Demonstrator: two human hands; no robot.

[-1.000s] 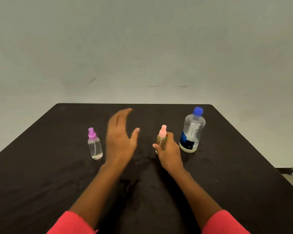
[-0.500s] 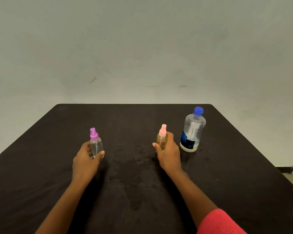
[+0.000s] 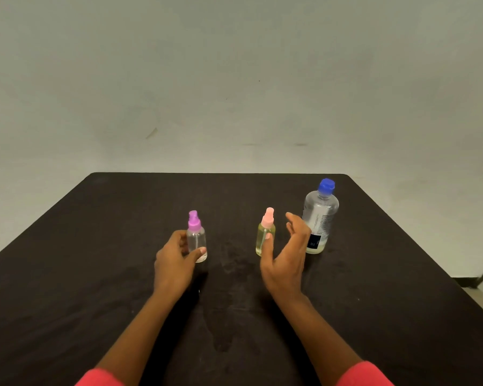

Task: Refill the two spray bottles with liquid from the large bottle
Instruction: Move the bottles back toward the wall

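My left hand (image 3: 176, 263) grips the purple sprayer (image 3: 197, 240), upright on the surface (image 3: 95, 274). My right hand (image 3: 286, 260) is open beside the pink sprayer (image 3: 265, 235), holding nothing. I'd hold the purple one low and firm, twist its top off, then uncap the large bottle (image 3: 319, 215) behind.

Coral-red left sleeve (image 3: 102, 378) and matching right sleeve (image 3: 365, 376), forearms (image 3: 140, 324) bare below them

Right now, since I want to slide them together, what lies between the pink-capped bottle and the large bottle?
Only the open right hand, fingers raised, stands in that gap, as the head view shows.
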